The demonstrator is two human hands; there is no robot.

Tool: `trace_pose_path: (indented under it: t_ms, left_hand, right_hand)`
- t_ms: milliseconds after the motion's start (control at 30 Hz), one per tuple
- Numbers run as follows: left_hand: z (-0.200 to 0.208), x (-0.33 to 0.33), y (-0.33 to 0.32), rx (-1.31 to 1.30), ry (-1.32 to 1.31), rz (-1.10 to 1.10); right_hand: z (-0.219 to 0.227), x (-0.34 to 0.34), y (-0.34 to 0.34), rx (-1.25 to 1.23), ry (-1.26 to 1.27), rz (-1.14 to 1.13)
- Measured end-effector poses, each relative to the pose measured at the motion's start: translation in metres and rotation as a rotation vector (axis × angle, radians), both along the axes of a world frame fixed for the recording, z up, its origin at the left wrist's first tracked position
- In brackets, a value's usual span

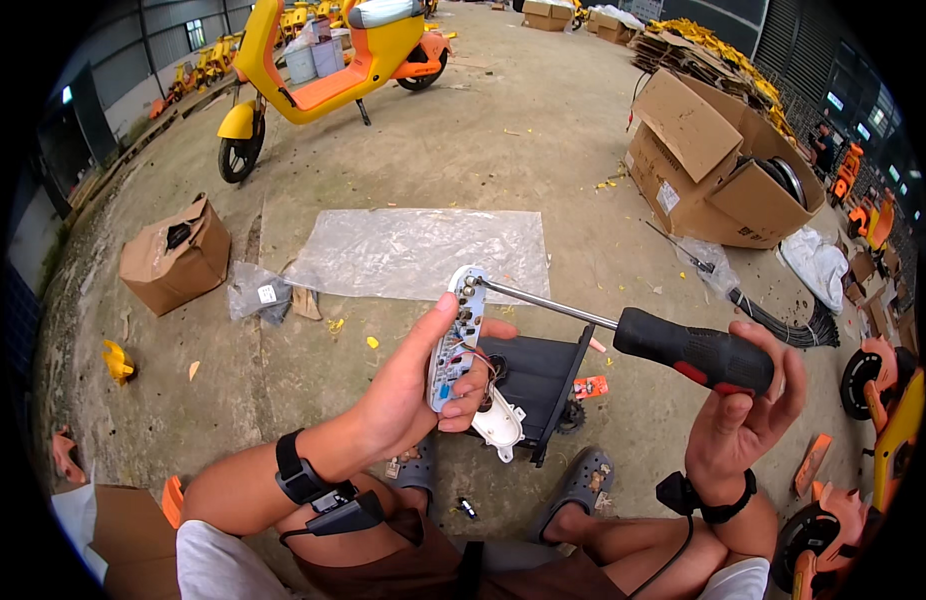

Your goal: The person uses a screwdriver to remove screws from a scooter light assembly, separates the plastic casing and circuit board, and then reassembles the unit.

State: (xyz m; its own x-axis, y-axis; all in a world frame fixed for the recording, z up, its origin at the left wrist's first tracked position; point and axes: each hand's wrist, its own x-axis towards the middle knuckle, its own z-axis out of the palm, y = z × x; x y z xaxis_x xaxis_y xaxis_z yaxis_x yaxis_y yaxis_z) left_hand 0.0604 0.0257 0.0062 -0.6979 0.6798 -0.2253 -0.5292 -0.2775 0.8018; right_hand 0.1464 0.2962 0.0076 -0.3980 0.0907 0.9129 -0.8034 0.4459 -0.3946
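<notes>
Left hand (408, 395) pinches a circuit board (456, 340); right hand (738, 400) fingers wrap the screwdriver (683, 352), tip on the board. Black housing (528, 385) just below; plastic sheet (418, 252) beyond, boxes (718, 165) far right.

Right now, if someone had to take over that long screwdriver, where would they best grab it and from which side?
Probably by the thick black handle with red inlay of the screwdriver, coming from the right side, where the right hand holds it. The thin steel shaft runs leftward, its tip set against the top of the white circuit board held upright in the left hand, so that end is occupied and slippery.
</notes>
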Motion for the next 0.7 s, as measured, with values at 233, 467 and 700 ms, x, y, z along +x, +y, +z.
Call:
trace_pose_path:
  t_ms: [233,467,700]
  left_hand:
    - [0.000,0.000,0.000,-0.011,-0.016,0.035]
    - [-0.001,0.000,0.001,-0.007,-0.019,0.017]
    - [0.001,-0.001,-0.001,0.004,-0.008,0.053]
  right_hand:
    - [0.002,0.003,-0.004,-0.073,-0.172,-0.080]
    - [-0.005,0.000,0.012,0.045,-0.078,-0.034]
    - [-0.001,0.004,0.009,0.127,-0.147,-0.126]
